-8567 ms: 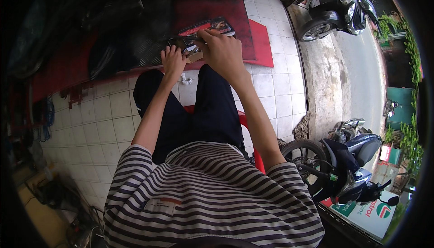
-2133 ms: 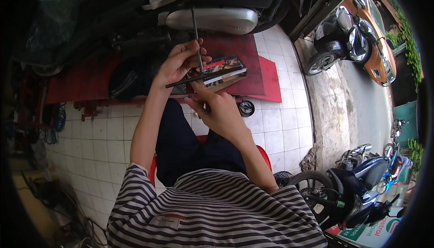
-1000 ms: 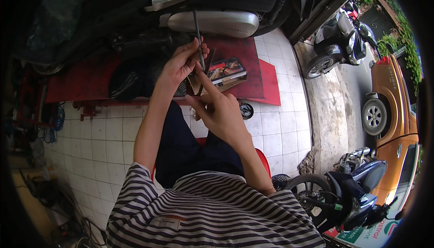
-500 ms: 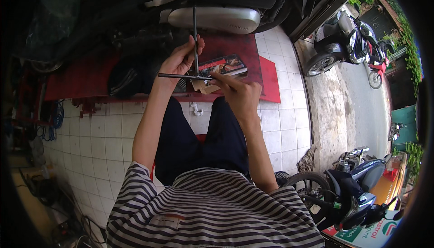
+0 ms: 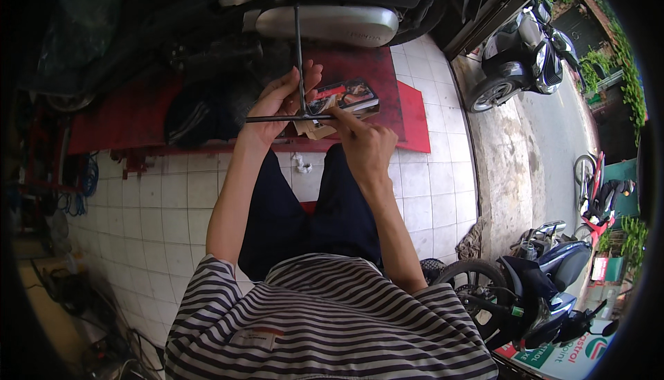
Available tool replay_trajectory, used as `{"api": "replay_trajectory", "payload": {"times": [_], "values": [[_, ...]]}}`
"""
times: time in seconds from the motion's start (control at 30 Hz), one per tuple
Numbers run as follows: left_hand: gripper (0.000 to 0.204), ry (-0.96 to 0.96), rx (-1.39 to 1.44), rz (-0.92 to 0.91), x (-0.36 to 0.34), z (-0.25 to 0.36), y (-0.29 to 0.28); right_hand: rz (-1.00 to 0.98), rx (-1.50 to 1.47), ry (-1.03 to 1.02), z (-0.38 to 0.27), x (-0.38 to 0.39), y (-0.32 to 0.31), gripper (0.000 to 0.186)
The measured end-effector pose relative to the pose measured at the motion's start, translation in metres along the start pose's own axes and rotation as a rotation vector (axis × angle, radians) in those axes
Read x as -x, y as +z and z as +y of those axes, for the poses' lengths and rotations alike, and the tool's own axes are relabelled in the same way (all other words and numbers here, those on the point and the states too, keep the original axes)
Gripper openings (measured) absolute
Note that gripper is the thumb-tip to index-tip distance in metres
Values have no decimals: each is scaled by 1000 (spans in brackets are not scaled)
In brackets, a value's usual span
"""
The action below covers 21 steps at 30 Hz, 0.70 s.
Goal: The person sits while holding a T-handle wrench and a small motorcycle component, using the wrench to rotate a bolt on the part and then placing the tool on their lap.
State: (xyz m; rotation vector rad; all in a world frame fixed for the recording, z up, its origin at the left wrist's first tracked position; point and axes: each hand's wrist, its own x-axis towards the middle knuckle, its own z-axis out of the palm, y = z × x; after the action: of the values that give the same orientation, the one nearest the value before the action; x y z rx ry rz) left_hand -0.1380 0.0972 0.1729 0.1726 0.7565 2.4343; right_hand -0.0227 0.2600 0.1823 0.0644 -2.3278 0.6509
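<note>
A dark metal T-handle wrench [image 5: 299,44] lies in front of me, its long shaft pointing away toward a parked motorbike's silver side cover [image 5: 325,24]. My right hand [image 5: 363,145] grips the right end of its crossbar between thumb and fingers. The shaft passes by the palm of my left hand [image 5: 277,103], whose fingers are loosened and spread beside it. Whether the left palm bears any of its weight I cannot tell. Just beyond my right hand, a box with a dark printed picture [image 5: 360,96] sits on the red lift platform [image 5: 413,120], with a torn cardboard flap [image 5: 315,131] at its near side.
White floor tiles [image 5: 162,203] lie beneath, with a crumpled white scrap [image 5: 302,164] near my knees. Blue hose [image 5: 88,176] hangs at the left. On the right, another motorbike [image 5: 515,290] stands by the doorway, and a scooter [image 5: 522,68] is parked outside.
My left fingers have loosened and spread from around the shaft. The wrench has shifted only slightly, with my right hand still on its crossbar. Outside, a rider on a red motorbike has come into view.
</note>
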Motion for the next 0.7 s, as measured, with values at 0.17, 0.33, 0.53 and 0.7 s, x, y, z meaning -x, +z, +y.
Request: {"api": "replay_trajectory", "payload": {"times": [0.17, 0.33, 0.53, 0.7], "values": [[33, -24, -91, -35, -12, 5, -7, -164, 34, 142, -17, 24, 5, 30], [28, -41, -73, 0, -18, 10, -7, -307, -278, 44, -49, 15, 0, 31], [27, -124, -52, -232, -21, 28, -15, -410, -405, 83, -55, 0, -10, 28], [29, -88, -255, -84, -17, 28, -3, -475, -550, 164, -53, 3, -7, 30]]}}
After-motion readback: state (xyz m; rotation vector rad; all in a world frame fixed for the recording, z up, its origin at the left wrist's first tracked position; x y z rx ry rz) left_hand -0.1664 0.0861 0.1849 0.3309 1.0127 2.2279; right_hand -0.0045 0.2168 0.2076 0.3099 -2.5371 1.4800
